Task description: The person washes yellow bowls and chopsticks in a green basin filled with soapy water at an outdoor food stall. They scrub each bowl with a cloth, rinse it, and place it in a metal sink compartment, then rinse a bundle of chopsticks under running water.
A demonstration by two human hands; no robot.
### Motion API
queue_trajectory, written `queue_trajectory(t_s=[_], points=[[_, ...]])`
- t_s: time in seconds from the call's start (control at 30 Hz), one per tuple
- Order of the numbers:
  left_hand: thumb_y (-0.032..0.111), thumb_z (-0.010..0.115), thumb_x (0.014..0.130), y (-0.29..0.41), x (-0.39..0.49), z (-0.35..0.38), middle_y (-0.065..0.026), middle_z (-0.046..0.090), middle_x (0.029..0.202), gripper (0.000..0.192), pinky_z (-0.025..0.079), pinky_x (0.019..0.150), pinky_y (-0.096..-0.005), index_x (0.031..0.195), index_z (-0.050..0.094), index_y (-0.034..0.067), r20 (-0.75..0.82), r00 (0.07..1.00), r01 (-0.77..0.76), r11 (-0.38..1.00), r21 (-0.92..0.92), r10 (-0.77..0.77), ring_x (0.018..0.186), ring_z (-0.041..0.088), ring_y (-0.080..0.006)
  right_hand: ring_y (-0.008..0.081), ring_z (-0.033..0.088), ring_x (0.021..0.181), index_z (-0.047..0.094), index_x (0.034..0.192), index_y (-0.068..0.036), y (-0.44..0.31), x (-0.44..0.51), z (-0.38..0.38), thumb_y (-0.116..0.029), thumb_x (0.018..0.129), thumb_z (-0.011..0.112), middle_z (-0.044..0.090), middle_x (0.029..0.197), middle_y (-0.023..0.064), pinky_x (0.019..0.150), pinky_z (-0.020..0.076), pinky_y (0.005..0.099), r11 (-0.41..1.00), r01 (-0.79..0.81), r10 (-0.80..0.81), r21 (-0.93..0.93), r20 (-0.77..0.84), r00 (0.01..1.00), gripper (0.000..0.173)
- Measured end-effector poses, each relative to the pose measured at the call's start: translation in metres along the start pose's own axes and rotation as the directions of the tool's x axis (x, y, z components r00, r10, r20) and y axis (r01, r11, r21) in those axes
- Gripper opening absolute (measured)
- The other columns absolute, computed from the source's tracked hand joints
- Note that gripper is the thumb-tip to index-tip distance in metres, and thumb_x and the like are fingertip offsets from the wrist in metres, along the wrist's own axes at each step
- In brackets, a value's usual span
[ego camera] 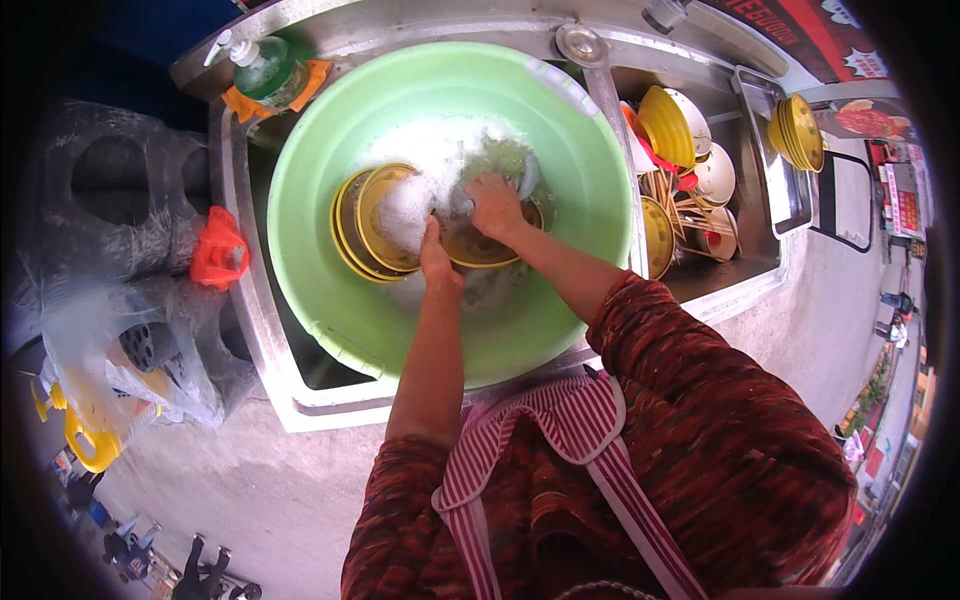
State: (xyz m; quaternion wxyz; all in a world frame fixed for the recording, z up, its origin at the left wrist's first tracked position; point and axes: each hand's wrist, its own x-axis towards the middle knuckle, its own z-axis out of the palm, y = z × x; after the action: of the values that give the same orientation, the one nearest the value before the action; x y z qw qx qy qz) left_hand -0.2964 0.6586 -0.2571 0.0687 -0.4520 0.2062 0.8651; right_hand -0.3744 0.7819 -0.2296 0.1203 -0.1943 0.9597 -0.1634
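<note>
A large green plastic basin [322,300] stands in the sink, with soapy water and white suds [420,142] in it. My left hand [439,255] grips the near left rim of a yellow-rimmed bowl [487,259]. Over that bowl's far right side is my right hand [495,206], its fingers bent; a greyish scrubbing cloth [529,176] shows beside them, and whether they hold it I cannot tell. Several stacked yellow bowls [375,225] sit in the water left of my left hand, with foam in the top one.
Right of the basin, a steel sink compartment [757,274] holds bowls [667,127] and wooden chopsticks [675,206]. More yellow bowls [796,133] stand on a metal tray [787,217]. A green pump bottle [270,73] is on an orange cloth at upper left. A red plastic bag [219,249] hangs left.
</note>
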Motion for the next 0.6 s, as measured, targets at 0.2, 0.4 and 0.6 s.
queue_trajectory(t_s=[0.2,0.4,0.6], points=[[0.039,0.045,0.095,0.007,0.011,-0.016,-0.0105,0.05,0.131,0.049,0.041,0.099,-0.0431,0.131,0.043,0.006,0.195,0.981,0.037,0.995,-0.098,-0.017,0.115,0.051,-0.0289,0.0344,0.058,0.095,0.063,0.089,-0.006,0.012,-0.016,0.007,-0.018,0.069,0.066,0.062,0.089,0.0142,0.079,0.046,0.0454,0.859,0.099,-0.394,0.503,0.525,0.754,0.024],[0.036,0.046,0.095,-0.006,0.011,-0.008,-0.0108,0.051,0.129,0.047,0.041,0.098,-0.0438,0.13,0.045,0.004,0.05,0.998,-0.027,0.997,0.075,0.023,0.114,0.051,-0.0293,0.0331,0.06,0.092,0.062,0.09,-0.004,0.017,-0.005,-0.011,-0.023,0.071,0.066,0.063,0.09,0.0165,0.077,0.0461,0.0438,0.983,0.151,-0.144,-0.109,0.067,0.987,0.026],[0.038,0.044,0.095,0.011,0.011,-0.02,-0.0107,0.052,0.128,0.046,0.04,0.098,-0.0451,0.13,0.046,0.007,0.077,0.996,0.055,0.994,-0.096,-0.048,0.115,0.05,-0.03,0.0329,0.058,0.091,0.061,0.095,-0.008,-0.021,-0.025,-0.002,-0.023,0.071,0.065,0.061,0.089,0.0137,0.073,0.0461,0.0432,0.944,0.076,-0.249,0.321,0.54,0.804,0.029]])
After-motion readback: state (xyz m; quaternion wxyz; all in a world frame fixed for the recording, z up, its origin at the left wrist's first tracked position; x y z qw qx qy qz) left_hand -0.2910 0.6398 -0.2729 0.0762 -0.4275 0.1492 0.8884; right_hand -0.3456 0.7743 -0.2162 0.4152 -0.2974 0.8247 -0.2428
